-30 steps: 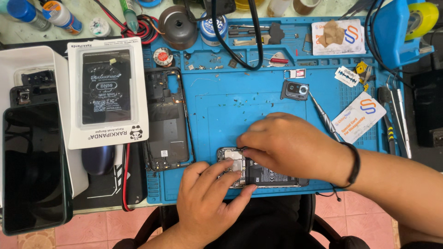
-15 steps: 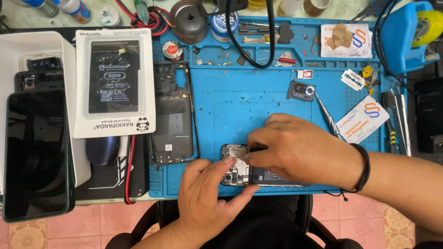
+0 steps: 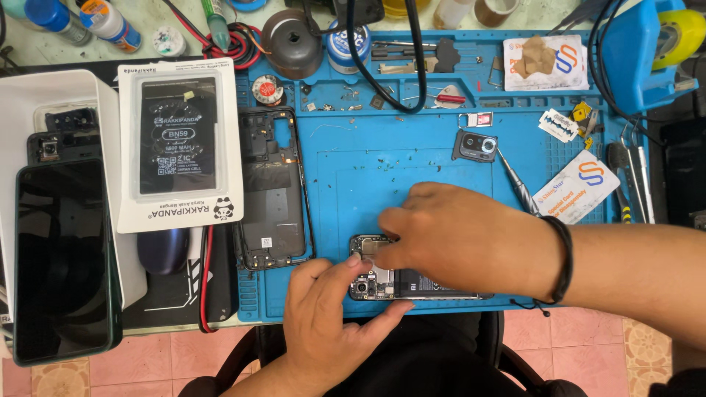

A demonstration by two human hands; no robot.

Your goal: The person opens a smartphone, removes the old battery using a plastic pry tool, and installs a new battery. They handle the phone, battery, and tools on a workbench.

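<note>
On the blue silicone repair mat, both hands work an opened black smartphone: left hand steadies its camera end, right hand pinches a small part on it.

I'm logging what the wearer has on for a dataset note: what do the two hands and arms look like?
Both are bare, with no gloves and no sleeves in view. The right hand has a thin black band at the wrist. The left hand wears nothing, and no rings show.

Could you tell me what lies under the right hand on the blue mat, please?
Under the right hand lies an opened phone on the blue mat; its camera end and dark battery edge show. The left hand steadies it. The phone's middle is covered by the hand.
</note>
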